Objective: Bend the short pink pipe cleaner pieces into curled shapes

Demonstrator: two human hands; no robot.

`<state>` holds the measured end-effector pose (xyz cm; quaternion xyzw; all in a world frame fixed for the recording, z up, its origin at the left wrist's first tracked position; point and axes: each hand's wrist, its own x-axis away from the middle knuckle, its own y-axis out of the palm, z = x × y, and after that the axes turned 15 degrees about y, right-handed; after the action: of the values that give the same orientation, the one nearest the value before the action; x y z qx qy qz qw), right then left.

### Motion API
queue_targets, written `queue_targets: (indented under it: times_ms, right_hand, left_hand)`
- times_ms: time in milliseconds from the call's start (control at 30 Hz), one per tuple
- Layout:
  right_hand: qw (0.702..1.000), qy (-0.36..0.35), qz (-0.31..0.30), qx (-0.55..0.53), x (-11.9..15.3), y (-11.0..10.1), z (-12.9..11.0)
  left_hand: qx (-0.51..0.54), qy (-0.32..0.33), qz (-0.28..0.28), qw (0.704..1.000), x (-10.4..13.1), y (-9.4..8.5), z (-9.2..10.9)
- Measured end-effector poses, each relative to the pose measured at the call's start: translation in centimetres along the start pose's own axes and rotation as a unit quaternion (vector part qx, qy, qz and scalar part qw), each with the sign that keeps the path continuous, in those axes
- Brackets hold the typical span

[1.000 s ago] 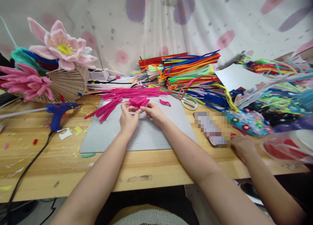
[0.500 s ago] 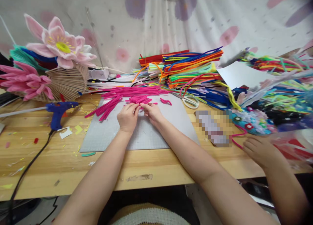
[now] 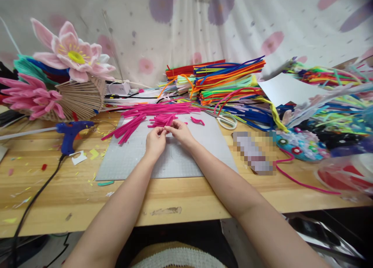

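My left hand (image 3: 155, 140) and my right hand (image 3: 180, 132) meet over the grey cutting mat (image 3: 186, 163), fingertips pinched together. Between them is a short magenta pipe cleaner (image 3: 169, 122), mostly hidden by the fingers. Just beyond my hands lies a pile of short magenta pipe cleaners (image 3: 155, 121). Longer magenta pipe cleaners (image 3: 157, 109) stretch across the mat's far edge, and another bunch (image 3: 128, 130) fans out to the left. To the right of my right hand, a small bent magenta piece (image 3: 197, 121) rests alone on the mat.
A blue glue gun (image 3: 70, 135) with its cord lies at left, near fluffy pink flowers (image 3: 72, 54). White-handled scissors (image 3: 227, 122) lie beyond the mat's right side. Bundles of coloured pipe cleaners (image 3: 227, 81) line the back. A plastic-wrapped tub (image 3: 346, 174) stands at right.
My left hand has shifted slightly right and nearer to me; both hands stay together. Another person's hand at the right has left the view, uncovering a long pink pipe cleaner there.
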<state>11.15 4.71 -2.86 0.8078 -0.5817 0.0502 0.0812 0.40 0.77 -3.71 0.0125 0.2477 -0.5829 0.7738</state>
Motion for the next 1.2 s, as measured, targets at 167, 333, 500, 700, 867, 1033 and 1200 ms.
queue_targets:
  times_ms: [167, 333, 500, 700, 867, 1033, 1200]
  right_hand:
    - [0.999, -0.009, 0.0, 0.051, -0.3, -0.5, 0.2]
    - [0.975, -0.066, -0.002, 0.214, -0.2, -1.0, 0.5]
    - [0.974, -0.043, 0.007, 0.224, 0.0, -0.8, 0.3]
    - [0.99, -0.007, -0.021, 0.141, 0.5, -1.3, -0.7]
    - [0.993, 0.004, -0.035, 0.109, 0.5, -1.8, -1.1]
    - [0.993, 0.0, -0.036, 0.109, 0.3, -1.8, -1.0]
    - [0.996, -0.005, -0.031, 0.082, 0.0, -1.8, -0.6]
  left_hand:
    - [0.183, -0.127, 0.049, 0.974, -0.3, 0.2, 0.3]
    - [0.222, -0.144, 0.08, 0.961, -0.4, -0.1, 0.9]
    - [0.191, -0.123, 0.085, 0.97, -0.4, 0.0, 0.5]
    - [0.193, -0.124, 0.027, 0.973, -0.3, 0.1, 0.5]
    - [0.214, -0.167, -0.044, 0.961, -0.3, -0.1, 0.9]
    - [0.257, -0.182, -0.032, 0.949, -0.3, -0.7, 1.4]
    - [0.24, -0.141, -0.046, 0.96, 0.0, -0.3, 1.1]
